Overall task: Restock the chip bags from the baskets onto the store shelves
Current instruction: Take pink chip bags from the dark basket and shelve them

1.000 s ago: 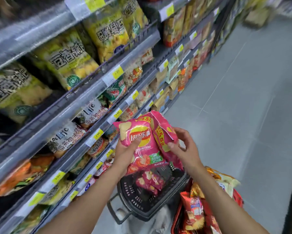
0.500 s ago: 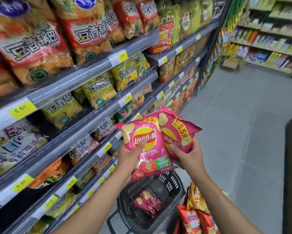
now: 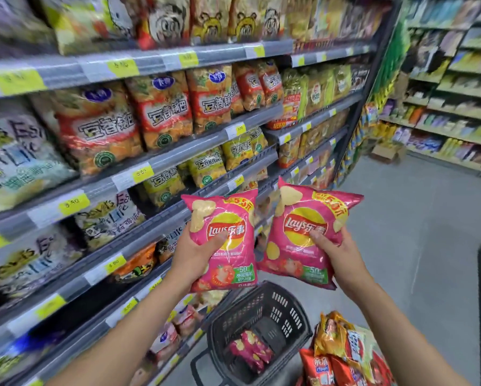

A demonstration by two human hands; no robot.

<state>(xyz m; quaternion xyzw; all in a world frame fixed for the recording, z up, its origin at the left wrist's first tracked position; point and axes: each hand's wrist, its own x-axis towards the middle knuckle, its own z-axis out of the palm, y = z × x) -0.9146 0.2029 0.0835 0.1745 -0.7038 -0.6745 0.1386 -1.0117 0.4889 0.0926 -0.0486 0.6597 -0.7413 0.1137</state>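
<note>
A person stands in a shop aisle with both bare forearms stretched forward, a chip bag in each hand. The left hand (image 3: 194, 254) grasps a pink chip bag (image 3: 228, 246) by its lower left edge, thumb across the printed front. The right hand (image 3: 342, 260) grasps a second pink bag (image 3: 300, 240) the same way from its right side. Both bags are upright, labels facing the person and edges nearly touching. They seem to be held apart like this so each can go onto a shelf on its own.

Below the hands, on the floor, sits a black basket (image 3: 282, 305) with slotted walls. It is almost emptied; a few small pink packets (image 3: 250, 351) lie at its bottom. Just to its right is a heap of orange and red bags (image 3: 342, 344), apparently more stock waiting its turn.

To the person's left, the store shelves (image 3: 178, 158) rise in grey tiers packed with snack bags. These stand face out behind low rails, with yellow price labels (image 3: 143, 173) clipped along each edge. No matching pink bags can be seen there, so the right slot probably has to be found first.

Farther off, the aisle floor (image 3: 417, 218) runs to a cardboard box (image 3: 384, 153) on the ground. More shelving (image 3: 456, 87) beyond it is too blurred to read.
</note>
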